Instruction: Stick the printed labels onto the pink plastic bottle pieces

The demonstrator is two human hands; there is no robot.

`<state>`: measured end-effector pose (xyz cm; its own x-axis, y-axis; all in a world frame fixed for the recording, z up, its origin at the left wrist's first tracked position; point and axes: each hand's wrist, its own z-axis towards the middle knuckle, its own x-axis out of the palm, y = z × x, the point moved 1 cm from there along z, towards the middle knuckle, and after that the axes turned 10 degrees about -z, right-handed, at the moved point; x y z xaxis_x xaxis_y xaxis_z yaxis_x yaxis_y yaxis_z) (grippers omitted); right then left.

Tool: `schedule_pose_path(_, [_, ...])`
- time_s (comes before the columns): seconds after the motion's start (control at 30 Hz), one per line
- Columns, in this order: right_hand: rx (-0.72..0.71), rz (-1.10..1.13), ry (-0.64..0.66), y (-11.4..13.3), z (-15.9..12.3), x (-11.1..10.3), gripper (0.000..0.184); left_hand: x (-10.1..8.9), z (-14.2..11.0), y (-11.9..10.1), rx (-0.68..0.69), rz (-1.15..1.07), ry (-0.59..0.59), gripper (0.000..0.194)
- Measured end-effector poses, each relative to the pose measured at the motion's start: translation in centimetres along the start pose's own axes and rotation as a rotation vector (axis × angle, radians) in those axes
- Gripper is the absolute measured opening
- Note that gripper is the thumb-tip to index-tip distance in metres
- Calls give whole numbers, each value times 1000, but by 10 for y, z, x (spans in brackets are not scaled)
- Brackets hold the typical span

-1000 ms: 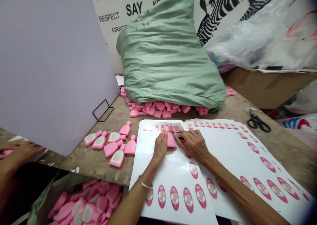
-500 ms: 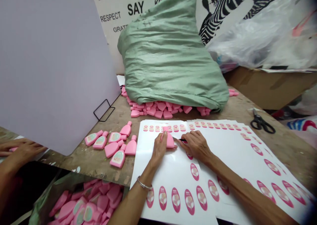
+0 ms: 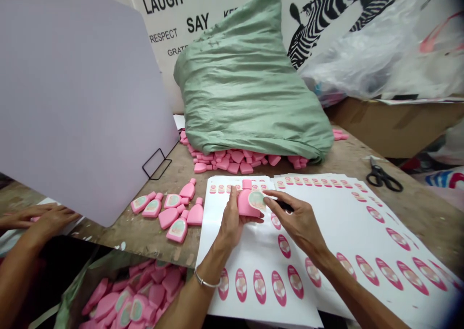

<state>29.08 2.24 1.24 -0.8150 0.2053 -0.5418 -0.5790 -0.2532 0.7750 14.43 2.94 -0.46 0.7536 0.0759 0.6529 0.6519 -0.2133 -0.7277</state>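
Hands: my left hand (image 3: 230, 221), half-closed, holds a pink bottle (image 3: 245, 205); right hand (image 3: 304, 224) pinches a sticker (image 3: 257, 200), dark tool (image 3: 285, 206) tucked in.
Bottle: upright above white sheets (image 3: 243, 251).
Sticker: I'd centre, then smooth outward.

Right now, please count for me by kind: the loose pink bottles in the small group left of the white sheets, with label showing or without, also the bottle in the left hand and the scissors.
Labelled bottles: 4
Bottles showing no label: 3
Bottle in hand: 1
Scissors: 1
Total: 9
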Motion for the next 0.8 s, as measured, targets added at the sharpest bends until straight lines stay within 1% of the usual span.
schedule_pose_path(0.13, [-177, -152, -73, 5, -6, 5, 23, 1, -12, -4, -10, -13, 21, 67])
schedule_pose_path(0.23, [-305, -297, -160, 11, -8, 5, 21, 0, -16, -7, -7, -18, 35, 65])
schedule_pose_path(0.37, [-412, -409, -221, 19, -9, 5, 17, -1, -18, -9, 6, -30, 52, 63])
schedule_pose_path(0.5, [-446, -440, -227, 20, -9, 7, 16, -1, -19, -10, -1, -13, 43, 65])
schedule_pose_path(0.8, [-460, -485, -213, 15, -7, 8, 19, -1, -17, -10, -10, -33, 67, 63])
